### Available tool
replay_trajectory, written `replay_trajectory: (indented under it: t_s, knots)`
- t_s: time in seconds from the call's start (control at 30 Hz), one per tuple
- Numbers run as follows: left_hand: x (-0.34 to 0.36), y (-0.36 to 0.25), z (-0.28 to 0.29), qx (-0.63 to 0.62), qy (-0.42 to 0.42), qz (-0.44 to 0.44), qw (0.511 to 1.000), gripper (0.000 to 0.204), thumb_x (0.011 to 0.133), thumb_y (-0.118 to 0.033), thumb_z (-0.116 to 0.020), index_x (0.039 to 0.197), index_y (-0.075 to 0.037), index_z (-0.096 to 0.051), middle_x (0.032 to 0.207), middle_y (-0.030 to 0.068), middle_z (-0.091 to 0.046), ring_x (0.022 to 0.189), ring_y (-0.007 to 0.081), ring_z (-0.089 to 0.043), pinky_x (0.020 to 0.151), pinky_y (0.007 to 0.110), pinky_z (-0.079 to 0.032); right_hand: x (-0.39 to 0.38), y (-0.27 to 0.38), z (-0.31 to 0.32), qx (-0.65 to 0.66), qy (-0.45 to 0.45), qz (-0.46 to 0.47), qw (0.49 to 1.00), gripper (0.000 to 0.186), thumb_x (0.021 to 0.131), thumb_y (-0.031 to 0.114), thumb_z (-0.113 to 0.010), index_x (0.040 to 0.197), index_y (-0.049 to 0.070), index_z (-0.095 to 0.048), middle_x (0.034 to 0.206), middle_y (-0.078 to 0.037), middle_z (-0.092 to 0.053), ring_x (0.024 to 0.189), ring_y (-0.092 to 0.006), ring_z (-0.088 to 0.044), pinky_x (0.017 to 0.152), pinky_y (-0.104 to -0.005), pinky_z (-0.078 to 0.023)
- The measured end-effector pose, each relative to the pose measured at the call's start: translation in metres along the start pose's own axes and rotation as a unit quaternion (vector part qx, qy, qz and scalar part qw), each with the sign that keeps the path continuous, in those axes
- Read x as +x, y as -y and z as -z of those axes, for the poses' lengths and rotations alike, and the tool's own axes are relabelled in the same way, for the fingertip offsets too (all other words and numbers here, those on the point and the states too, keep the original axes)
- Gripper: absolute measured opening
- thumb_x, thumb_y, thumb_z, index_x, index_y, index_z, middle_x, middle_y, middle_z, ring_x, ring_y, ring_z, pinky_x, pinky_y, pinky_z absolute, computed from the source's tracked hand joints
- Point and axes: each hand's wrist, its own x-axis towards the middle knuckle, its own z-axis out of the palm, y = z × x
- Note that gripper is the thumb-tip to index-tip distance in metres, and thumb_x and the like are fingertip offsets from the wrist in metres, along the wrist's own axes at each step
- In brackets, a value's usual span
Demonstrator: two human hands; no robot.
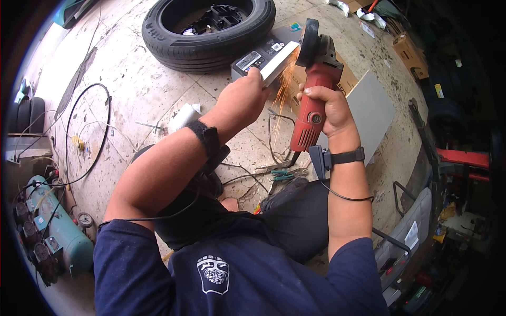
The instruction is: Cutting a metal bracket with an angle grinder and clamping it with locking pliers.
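Observation:
My right hand [331,108] is wrapped round the body of a red angle grinder [316,87], its dark disc [308,43] pointing up and away from me. In my left hand [243,99], closed with the thumb on top, is a white-topped metal bar [278,62]. The bar's far end meets the disc's left side, and orange sparks [285,84] stream down from there toward the floor. Just behind the bar stands a black-and-grey car battery [256,60]. A dark cord runs from the grinder's lower end.
A tyre [208,55] lies beyond the battery. Cardboard [345,76] and a grey panel [371,110] lie right of the grinder. Green-handled pliers [283,175] and cables lie near my feet. A teal air compressor [58,221] stands left; a folding chair [408,226] is at right.

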Motion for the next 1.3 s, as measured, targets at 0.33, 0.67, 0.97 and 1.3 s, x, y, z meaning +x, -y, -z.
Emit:
replay_trajectory:
  t_s: [0.33,0.67,0.97,1.3]
  knots:
    - [0.012,0.009,0.004,-0.07,0.027,-0.022,0.997,0.045,0.1,-0.033,-0.066,0.109,0.009,-0.055,0.102,0.0356,-0.07,0.103,0.0511,-0.068,0.089,0.054,-0.053,-0.01,0.01,0.011,0.029,0.027,0.019,0.999,0.047,0.077,0.009,-0.076,0.122,0.001,-0.062,0.103,-0.012,-0.071,0.089,-0.0233,-0.073,0.082,-0.0377,-0.062]
    - [0.012,0.004,0.003,-0.069,0.02,-0.023,0.997,0.044,0.101,-0.033,-0.066,0.11,0.009,-0.056,0.1,0.0353,-0.07,0.102,0.0508,-0.068,0.09,0.054,-0.053,-0.015,0.007,0.01,0.029,0.038,-0.013,0.999,0.045,0.077,0.01,-0.079,0.118,0.001,-0.064,0.099,-0.01,-0.072,0.086,-0.0206,-0.072,0.083,-0.036,-0.058]
    - [0.008,0.004,0.002,-0.055,0.0,-0.03,0.998,0.04,0.1,-0.03,-0.066,0.109,0.007,-0.055,0.097,0.0341,-0.07,0.1,0.0505,-0.069,0.088,0.056,-0.052,-0.014,0.007,0.008,0.017,0.037,-0.018,0.999,0.045,0.076,0.009,-0.079,0.118,0.001,-0.063,0.1,-0.01,-0.072,0.086,-0.0209,-0.072,0.083,-0.036,-0.058]
    - [0.002,0.002,-0.001,-0.023,-0.008,-0.034,0.999,0.036,0.101,-0.027,-0.065,0.108,0.006,-0.052,0.094,0.032,-0.071,0.094,0.0495,-0.07,0.084,0.056,-0.055,-0.007,0.003,0.011,0.017,0.02,-0.009,1.0,0.039,0.077,0.008,-0.079,0.113,-0.001,-0.066,0.099,-0.011,-0.073,0.085,-0.0206,-0.073,0.081,-0.0352,-0.059]
